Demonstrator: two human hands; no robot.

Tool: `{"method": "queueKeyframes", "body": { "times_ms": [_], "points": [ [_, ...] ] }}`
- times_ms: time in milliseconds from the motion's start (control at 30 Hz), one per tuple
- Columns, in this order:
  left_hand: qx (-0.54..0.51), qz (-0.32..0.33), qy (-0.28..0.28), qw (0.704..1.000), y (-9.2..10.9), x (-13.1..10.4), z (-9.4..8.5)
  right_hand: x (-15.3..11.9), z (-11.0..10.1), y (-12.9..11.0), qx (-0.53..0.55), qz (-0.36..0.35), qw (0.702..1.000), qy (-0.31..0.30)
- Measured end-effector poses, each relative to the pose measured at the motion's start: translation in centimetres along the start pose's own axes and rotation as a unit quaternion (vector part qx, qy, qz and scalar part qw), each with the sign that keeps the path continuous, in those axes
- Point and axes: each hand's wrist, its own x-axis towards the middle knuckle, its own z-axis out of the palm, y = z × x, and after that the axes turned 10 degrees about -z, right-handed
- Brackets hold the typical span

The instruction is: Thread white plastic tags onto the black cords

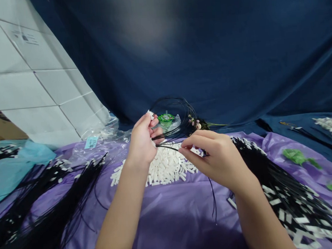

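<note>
My left hand (143,142) is closed around several thin black cords (172,133), and small white pieces show at its fingertips and palm edge. The cords loop up and over to the right in front of the dark blue cloth. My right hand (215,153) pinches black cord between thumb and forefinger, with loose ends hanging below it. Under both hands lies a heap of small white tube-like pieces (168,165) on the purple sheet (175,205).
Bundles of black cords with white tips lie at the left (62,205) and right (256,163). Behind are a green packet (165,118), small flowers (197,124), clear plastic with a blue label (91,142), and a dark blue cloth (220,54). White boxes (14,91) stand left.
</note>
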Motion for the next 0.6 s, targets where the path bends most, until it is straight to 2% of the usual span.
{"method": "queueKeyframes", "body": {
  "times_ms": [233,467,600],
  "points": [
    [-0.005,0.009,0.002,1.0,-0.2,0.0,0.0,0.3,1.1,0.4,-0.027,0.045,0.996,-0.073],
    [0.01,0.015,0.015,1.0,-0.5,-0.1,0.3,0.2,1.3,0.3,-0.049,0.057,0.99,-0.115],
    [0.019,0.019,0.02,0.999,-0.7,-0.1,0.4,0.3,1.4,0.2,-0.042,0.065,0.991,-0.111]
  ]
}}
